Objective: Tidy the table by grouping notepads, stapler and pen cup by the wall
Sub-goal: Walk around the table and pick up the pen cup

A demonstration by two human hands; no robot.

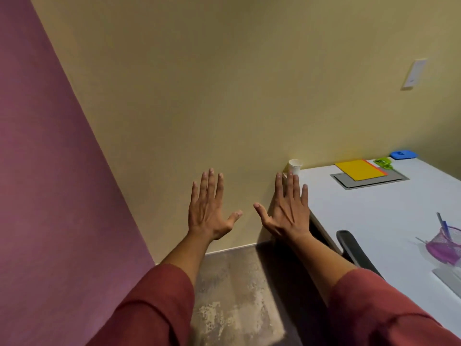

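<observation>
My left hand [208, 211] and my right hand [287, 208] are held out flat in the air, fingers spread, holding nothing, left of the white table [369, 221]. Near the wall on the table lie a yellow notepad [359, 169] over an orange one [376, 166], with a green stapler [384, 163] just right of them. A purple mesh pen cup [445, 247] with pens stands at the table's near right, far from the wall. My right hand's fingertips overlap the table's left corner in view.
A white paper cup [295, 166] stands at the table's far left corner by the beige wall. A blue object [403, 154] lies by the wall beyond the stapler. A grey inset panel [369, 179] lies under the notepads. A black chair armrest [354, 250] sits by the table's edge.
</observation>
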